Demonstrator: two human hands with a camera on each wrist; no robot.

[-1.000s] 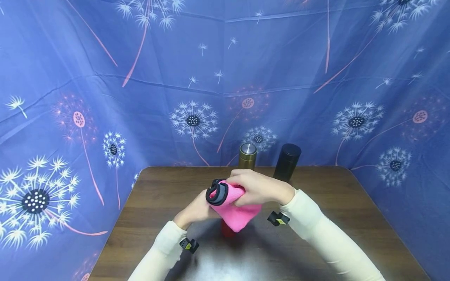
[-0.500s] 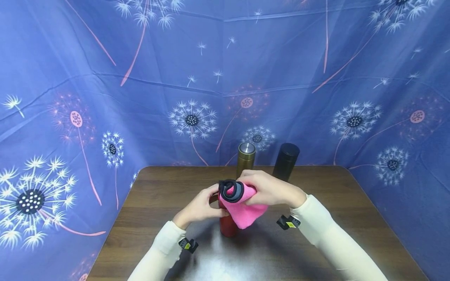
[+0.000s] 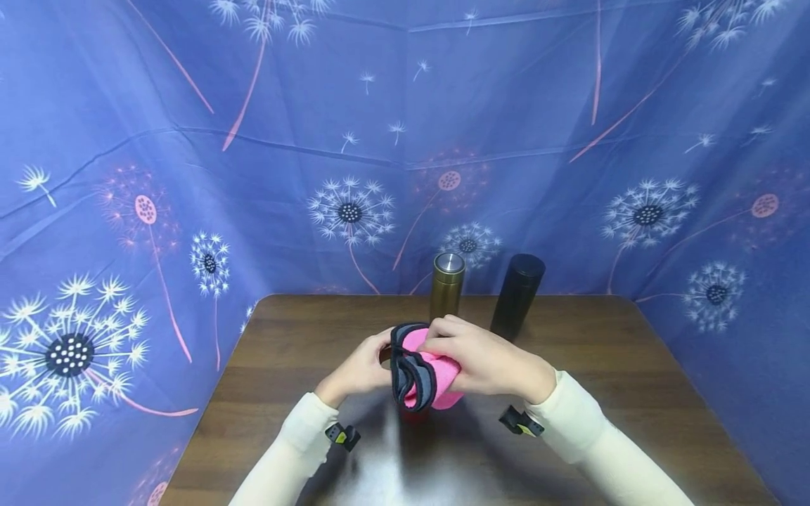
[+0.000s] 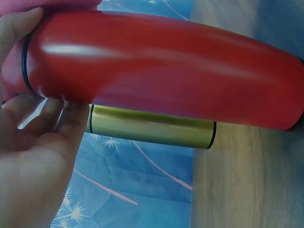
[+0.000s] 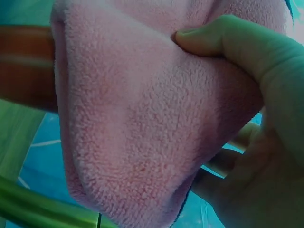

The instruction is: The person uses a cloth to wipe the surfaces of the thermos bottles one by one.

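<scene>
A red vacuum flask (image 4: 156, 71) stands upright on the table, mostly hidden in the head view by a pink fleecy cloth (image 3: 443, 376) with dark edging and a grey reverse side. My left hand (image 3: 359, 367) grips the flask near its top, thumb on one side and fingers on the other, just by a black ring. From the right, my right hand (image 3: 490, 357) pinches the bunched cloth over the flask's top. In the right wrist view the thumb presses into the cloth (image 5: 128, 109), which drapes across the flask (image 5: 26, 66).
Behind the hands stand a gold flask (image 3: 446, 289) with a silvery lid and a black flask (image 3: 519, 295), near the back edge of the wooden table (image 3: 297, 330). A blue curtain (image 3: 266, 183) with dandelion prints hangs around the table.
My right hand has shifted the cloth right, then turned it so more of its grey side shows over the flask's top. The left hand keeps to the flask's left side.
</scene>
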